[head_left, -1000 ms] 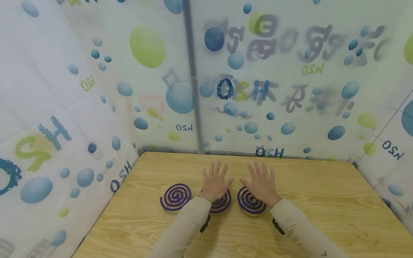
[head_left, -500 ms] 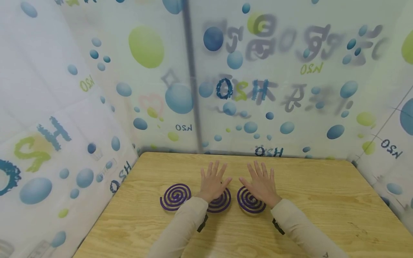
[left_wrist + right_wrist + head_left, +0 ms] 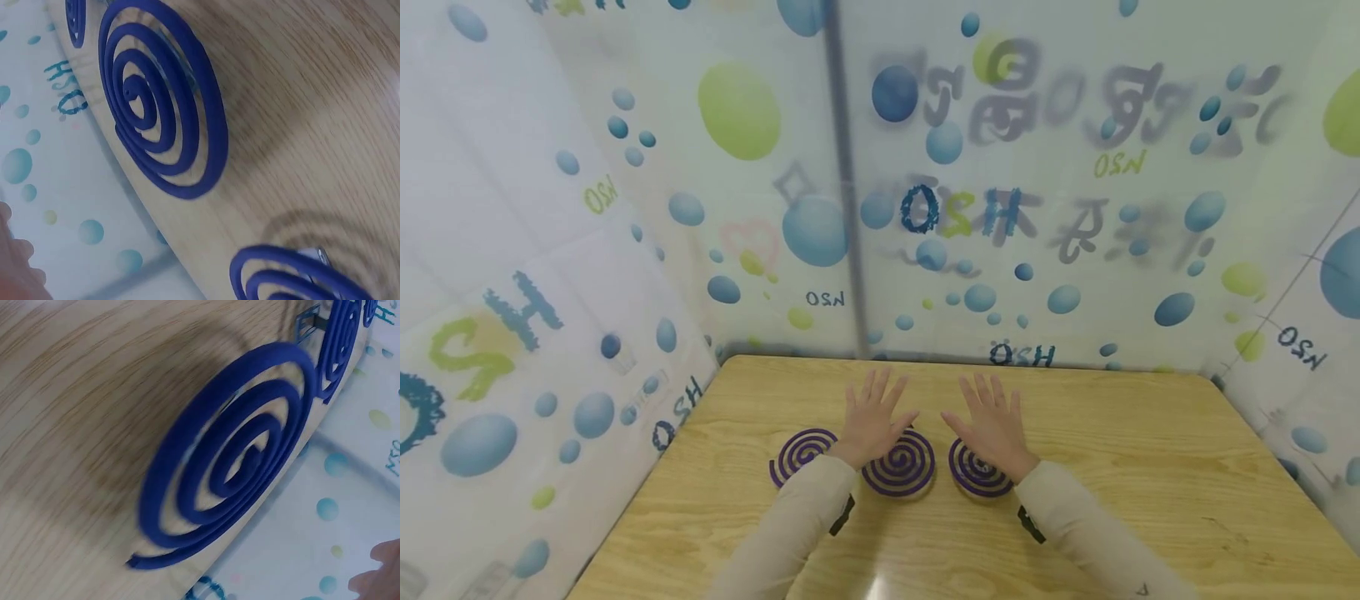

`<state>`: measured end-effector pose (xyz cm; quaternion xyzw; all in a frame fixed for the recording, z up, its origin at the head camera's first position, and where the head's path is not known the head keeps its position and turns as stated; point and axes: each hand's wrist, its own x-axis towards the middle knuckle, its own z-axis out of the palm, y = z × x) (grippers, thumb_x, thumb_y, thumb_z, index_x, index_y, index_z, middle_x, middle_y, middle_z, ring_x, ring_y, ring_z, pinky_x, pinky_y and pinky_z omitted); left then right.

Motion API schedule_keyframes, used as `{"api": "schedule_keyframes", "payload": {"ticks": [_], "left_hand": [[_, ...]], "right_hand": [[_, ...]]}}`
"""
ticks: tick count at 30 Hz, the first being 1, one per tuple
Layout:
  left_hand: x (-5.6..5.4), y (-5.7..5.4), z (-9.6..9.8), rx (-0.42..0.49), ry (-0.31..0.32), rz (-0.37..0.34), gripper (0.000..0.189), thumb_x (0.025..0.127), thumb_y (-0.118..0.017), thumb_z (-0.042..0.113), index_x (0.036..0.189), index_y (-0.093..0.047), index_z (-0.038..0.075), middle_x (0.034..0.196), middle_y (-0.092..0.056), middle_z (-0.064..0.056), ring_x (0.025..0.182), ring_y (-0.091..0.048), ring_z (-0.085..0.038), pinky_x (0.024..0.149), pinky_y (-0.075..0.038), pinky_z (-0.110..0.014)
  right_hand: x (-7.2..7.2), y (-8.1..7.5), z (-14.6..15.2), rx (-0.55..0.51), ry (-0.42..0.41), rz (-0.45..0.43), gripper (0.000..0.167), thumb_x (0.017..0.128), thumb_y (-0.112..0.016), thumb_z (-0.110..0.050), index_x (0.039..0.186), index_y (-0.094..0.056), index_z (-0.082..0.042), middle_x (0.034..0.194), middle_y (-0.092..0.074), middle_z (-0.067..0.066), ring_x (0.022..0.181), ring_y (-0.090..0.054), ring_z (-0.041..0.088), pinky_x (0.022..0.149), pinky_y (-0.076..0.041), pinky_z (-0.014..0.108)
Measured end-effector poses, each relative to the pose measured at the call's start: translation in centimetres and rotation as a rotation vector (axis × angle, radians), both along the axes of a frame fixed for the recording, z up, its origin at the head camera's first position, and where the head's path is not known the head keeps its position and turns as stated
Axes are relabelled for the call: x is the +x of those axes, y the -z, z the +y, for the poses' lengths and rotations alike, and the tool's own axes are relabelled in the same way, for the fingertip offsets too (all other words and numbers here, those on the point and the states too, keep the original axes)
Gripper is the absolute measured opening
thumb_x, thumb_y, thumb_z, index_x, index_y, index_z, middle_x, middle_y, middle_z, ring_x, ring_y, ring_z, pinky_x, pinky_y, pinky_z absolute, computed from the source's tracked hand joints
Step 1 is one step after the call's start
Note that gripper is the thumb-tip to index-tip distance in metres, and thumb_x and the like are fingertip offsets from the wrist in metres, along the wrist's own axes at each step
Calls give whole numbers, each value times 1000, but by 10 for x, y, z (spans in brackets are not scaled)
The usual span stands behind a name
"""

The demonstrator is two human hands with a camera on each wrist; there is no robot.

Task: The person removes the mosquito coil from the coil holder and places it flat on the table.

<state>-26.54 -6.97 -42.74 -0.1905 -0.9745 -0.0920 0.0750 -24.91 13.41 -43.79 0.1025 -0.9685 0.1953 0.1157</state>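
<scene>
Three purple mosquito coils stand in a row, raised a little above the wooden table. My left hand (image 3: 871, 421), palm down with fingers spread, is over the gap between the left coil (image 3: 805, 457) and the middle coil (image 3: 900, 461), covering part of each. Likewise spread and palm down, my right hand (image 3: 995, 425) hides part of the right coil (image 3: 976, 472). Neither hand holds anything. Up close, a coil (image 3: 167, 115) in the left wrist view and a coil (image 3: 251, 464) in the right wrist view look blue and slightly tilted.
A small metal stand (image 3: 306, 325) shows below a coil in the right wrist view. The wooden table (image 3: 1112, 500) ends at the back against a white curtain (image 3: 1060, 333) with blue and green dots. More curtain closes in both sides.
Both hands have shifted left, the left hand further, so more of the middle coil shows and the left coil is partly covered. The coils stay in place.
</scene>
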Motion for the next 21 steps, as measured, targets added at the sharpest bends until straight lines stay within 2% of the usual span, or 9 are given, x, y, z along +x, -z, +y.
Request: {"api": "schedule_keyframes", "payload": {"ticks": [8, 12, 18, 21], "left_hand": [[4, -5, -33, 45, -1, 57, 60, 90, -37, 48, 141, -23, 19, 147, -13, -9, 133, -6, -30, 102, -4, -58], [8, -7, -50, 82, 14, 84, 60, 90, -42, 44, 140, -25, 16, 146, -15, -10, 132, -8, -32, 100, -6, -61], [12, -8, -76, 129, -9, 89, 61, 90, -44, 43, 140, -24, 15, 146, -15, -12, 132, -7, -33, 99, -3, -64], [14, -8, -87, 157, -26, 75, 61, 90, -43, 44, 141, -23, 16, 146, -14, -12, 132, -5, -33, 98, 0, -64]], "right_hand": [[-3, -1, -25, 5, -49, -27, 69, 87, -38, -55, 140, -26, -12, 145, -16, 15, 132, -4, 35, 101, 4, 59], [-3, -3, -41, -2, -69, -33, 66, 88, -39, -52, 139, -27, -13, 145, -16, 14, 132, -4, 34, 102, 4, 57], [-4, -1, -69, 1, -122, -27, 65, 88, -40, -52, 138, -30, -12, 145, -18, 12, 132, -7, 32, 103, 0, 56], [-5, -1, -81, -42, -151, -17, 65, 88, -41, -51, 138, -30, -12, 145, -19, 12, 132, -9, 32, 103, 0, 56]]}}
